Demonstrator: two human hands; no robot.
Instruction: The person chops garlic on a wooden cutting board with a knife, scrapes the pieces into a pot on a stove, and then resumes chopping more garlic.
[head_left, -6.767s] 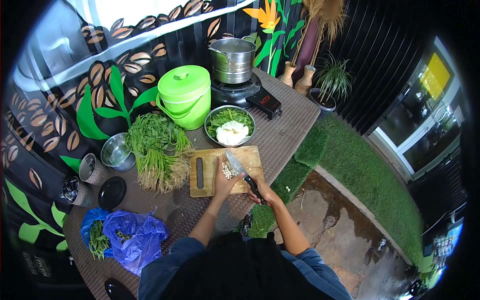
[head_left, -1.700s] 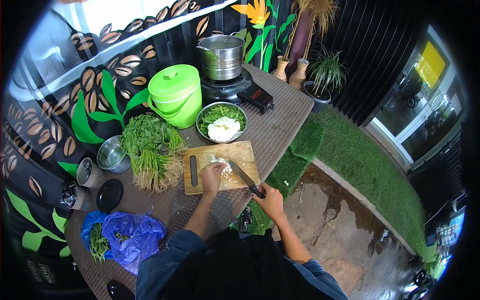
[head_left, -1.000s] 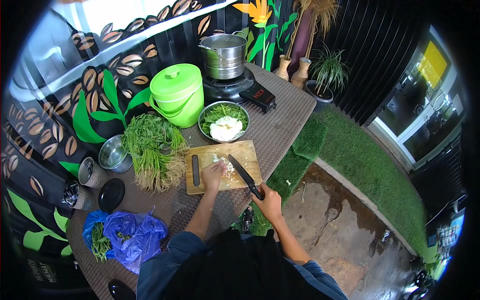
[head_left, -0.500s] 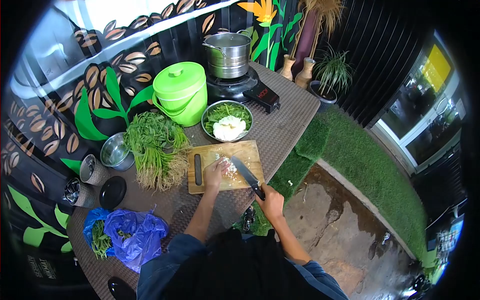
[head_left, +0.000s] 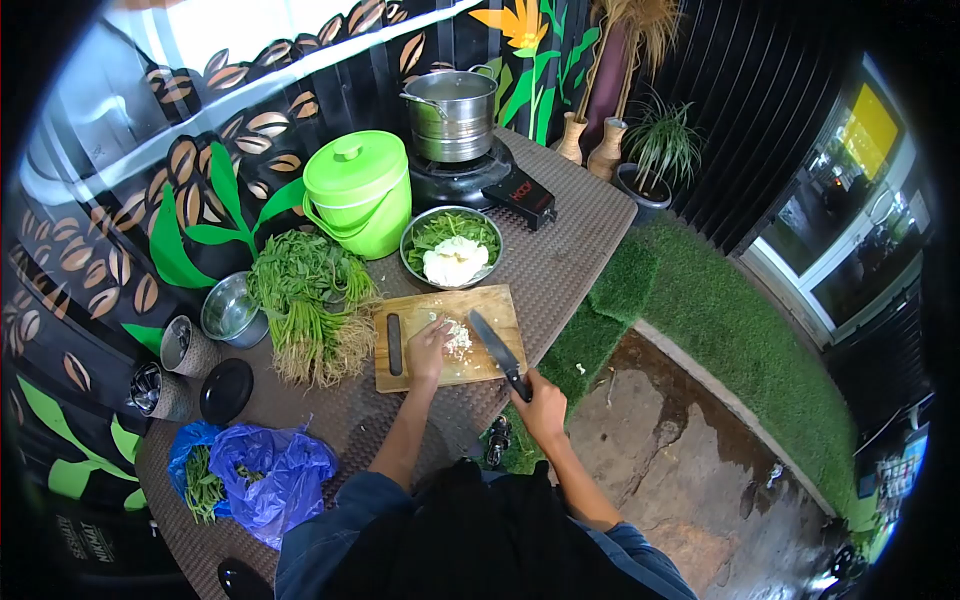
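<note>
My right hand (head_left: 543,404) is closed around the black handle of a kitchen knife (head_left: 494,343). The blade points away from me, over the right part of a wooden cutting board (head_left: 490,300). Finely chopped white bits, possibly garlic (head_left: 458,340), lie in a small heap left of the blade. At the heap's left edge is my left hand (head_left: 427,354), its fingers stretched out and slightly apart. I see nothing held in it, though its palm side is hidden. Past the board stands a metal bowl (head_left: 408,262) holding cut greens (head_left: 445,230) and a white mass (head_left: 456,262).
Rooted leafy greens (head_left: 315,310) lie left of the board. Behind are a green lidded bucket (head_left: 357,190) and a steel pot (head_left: 454,130) on a portable stove (head_left: 450,185). A purple plastic bag (head_left: 275,480) rests at near left. The table's right edge (head_left: 570,320) runs close by.
My left hand has drawn slightly left, showing more of the chopped heap. The knife stays in my right hand, almost unmoved. The whole view has shifted a little.
</note>
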